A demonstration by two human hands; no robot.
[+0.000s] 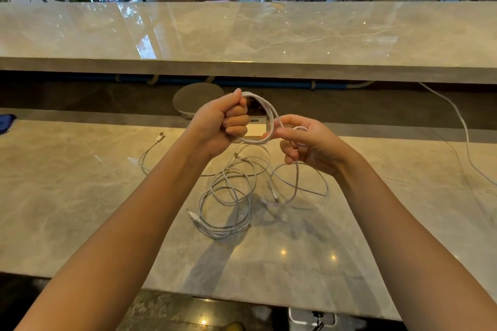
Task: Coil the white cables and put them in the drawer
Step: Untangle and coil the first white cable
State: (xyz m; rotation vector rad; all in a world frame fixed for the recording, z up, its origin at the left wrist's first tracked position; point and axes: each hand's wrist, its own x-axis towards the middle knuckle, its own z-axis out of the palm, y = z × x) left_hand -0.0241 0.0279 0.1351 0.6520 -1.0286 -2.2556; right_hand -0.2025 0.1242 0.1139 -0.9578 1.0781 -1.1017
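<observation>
My left hand [224, 122] fists the coil [265, 115]; my right hand [306, 142] pinches its tail, which I judge needs another wrap.

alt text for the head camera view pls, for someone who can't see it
Two bare hands hold a partly coiled white cable above a marble counter: the left hand grips the loops in a fist and the right hand pinches the strand. More loose white cables lie tangled on the counter below.
</observation>
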